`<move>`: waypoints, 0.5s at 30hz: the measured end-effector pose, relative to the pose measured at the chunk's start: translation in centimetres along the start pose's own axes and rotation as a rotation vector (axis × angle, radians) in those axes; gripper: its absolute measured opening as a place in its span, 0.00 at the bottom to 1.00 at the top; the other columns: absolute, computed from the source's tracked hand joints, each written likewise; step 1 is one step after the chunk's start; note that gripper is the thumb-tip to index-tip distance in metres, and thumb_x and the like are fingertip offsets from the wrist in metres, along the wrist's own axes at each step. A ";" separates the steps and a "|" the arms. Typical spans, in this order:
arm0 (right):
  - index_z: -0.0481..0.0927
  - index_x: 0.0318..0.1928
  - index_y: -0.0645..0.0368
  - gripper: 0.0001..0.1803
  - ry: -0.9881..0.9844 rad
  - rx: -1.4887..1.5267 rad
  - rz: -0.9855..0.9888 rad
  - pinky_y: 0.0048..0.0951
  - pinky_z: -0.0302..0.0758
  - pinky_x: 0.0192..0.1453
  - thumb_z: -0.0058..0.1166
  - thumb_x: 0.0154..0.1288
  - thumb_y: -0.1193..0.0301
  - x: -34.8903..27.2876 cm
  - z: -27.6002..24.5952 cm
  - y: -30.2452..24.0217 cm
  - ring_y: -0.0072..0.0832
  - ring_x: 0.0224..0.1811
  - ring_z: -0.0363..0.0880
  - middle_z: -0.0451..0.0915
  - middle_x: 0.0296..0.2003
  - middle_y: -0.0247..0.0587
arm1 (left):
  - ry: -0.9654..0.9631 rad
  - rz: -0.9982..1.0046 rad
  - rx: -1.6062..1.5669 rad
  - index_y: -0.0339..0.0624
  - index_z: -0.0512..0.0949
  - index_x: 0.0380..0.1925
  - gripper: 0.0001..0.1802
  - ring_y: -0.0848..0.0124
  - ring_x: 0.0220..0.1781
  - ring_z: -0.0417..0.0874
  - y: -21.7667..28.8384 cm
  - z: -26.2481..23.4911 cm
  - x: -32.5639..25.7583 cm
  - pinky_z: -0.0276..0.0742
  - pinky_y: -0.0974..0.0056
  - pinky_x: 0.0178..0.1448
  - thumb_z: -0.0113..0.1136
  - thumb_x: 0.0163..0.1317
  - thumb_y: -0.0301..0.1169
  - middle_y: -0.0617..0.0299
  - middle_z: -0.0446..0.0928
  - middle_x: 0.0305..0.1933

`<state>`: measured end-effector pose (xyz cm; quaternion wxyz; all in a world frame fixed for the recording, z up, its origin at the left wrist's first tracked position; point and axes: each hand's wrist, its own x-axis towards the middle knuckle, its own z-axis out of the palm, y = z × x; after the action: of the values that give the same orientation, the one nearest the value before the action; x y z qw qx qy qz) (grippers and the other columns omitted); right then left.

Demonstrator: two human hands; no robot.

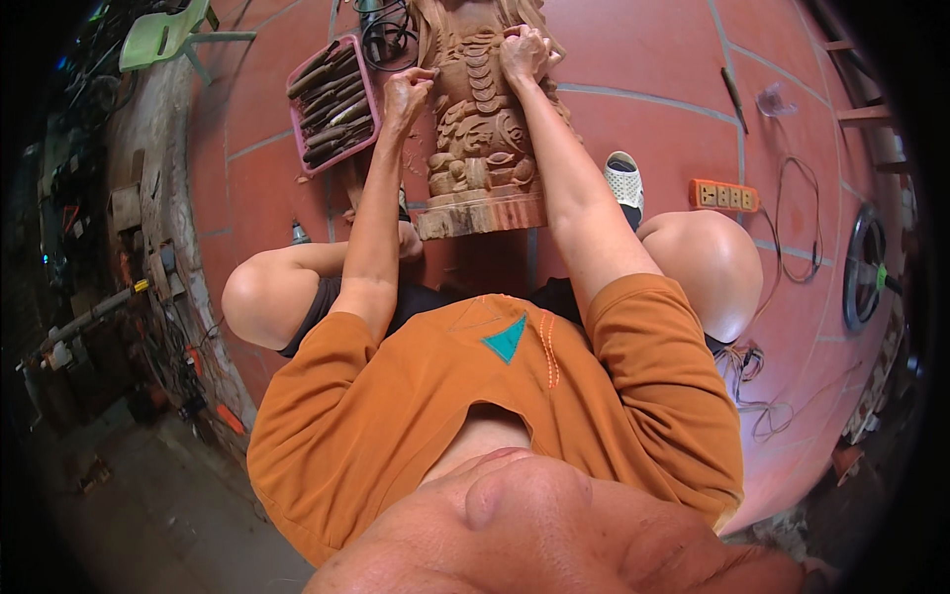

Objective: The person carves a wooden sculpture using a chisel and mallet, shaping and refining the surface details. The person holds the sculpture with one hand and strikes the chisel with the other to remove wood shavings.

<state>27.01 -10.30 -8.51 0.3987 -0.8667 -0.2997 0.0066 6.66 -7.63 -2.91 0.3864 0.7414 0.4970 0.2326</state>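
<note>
Near the left edge of the red-tiled floor [247,109], a pink basket [368,84] of chisels [332,104]; our left hand [406,94], fingers bunched, at the left edge of a carved wooden sculpture [480,134] on the floor; our right hand [527,54], curled, on its upper right edge; we cannot tell whether either pinches anything.

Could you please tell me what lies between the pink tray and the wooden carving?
In the head view, the left hand, its forearm and a dark looped cable, over red floor tiles.

The brown wooden sculpture [483,94], densely carved, ends nearest in a plain, streaked base [485,216].
</note>
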 end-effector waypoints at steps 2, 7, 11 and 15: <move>0.84 0.31 0.41 0.09 0.001 0.024 -0.019 0.46 0.61 0.54 0.50 0.55 0.67 -0.1 -0.1 0.3 0.34 0.47 0.75 0.81 0.39 0.31 | -0.171 -0.064 0.020 0.39 0.84 0.38 0.13 0.81 0.18 0.72 0.8 -1.0 -0.5 0.65 0.73 0.20 0.59 0.52 0.26 0.64 0.78 0.20; 0.84 0.31 0.41 0.09 0.009 0.007 -0.002 0.46 0.61 0.54 0.50 0.55 0.66 0.2 0.6 0.6 0.34 0.48 0.75 0.81 0.39 0.31 | -0.304 -0.098 0.052 0.41 0.85 0.36 0.12 0.80 0.16 0.71 2.5 -1.9 -1.6 0.64 0.71 0.19 0.58 0.51 0.26 0.63 0.77 0.19; 0.84 0.31 0.41 0.08 -0.021 0.008 0.012 0.46 0.61 0.55 0.51 0.56 0.66 0.3 0.4 0.3 0.34 0.49 0.74 0.81 0.39 0.31 | -0.261 -0.176 -0.055 0.40 0.85 0.36 0.12 0.80 0.17 0.72 2.6 -2.5 -1.5 0.64 0.73 0.19 0.58 0.51 0.26 0.65 0.77 0.19; 0.84 0.31 0.41 0.09 -0.032 0.016 0.012 0.46 0.60 0.55 0.50 0.56 0.66 0.2 -0.2 0.1 0.35 0.49 0.74 0.81 0.40 0.31 | -0.251 -0.186 -0.093 0.40 0.84 0.38 0.12 0.82 0.18 0.72 2.0 -2.6 -1.0 0.63 0.76 0.20 0.58 0.53 0.27 0.66 0.77 0.20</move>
<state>27.26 -10.44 -8.39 0.4004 -0.8651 -0.3009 0.0254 5.50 -8.07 0.27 0.4990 0.6968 0.5000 0.1241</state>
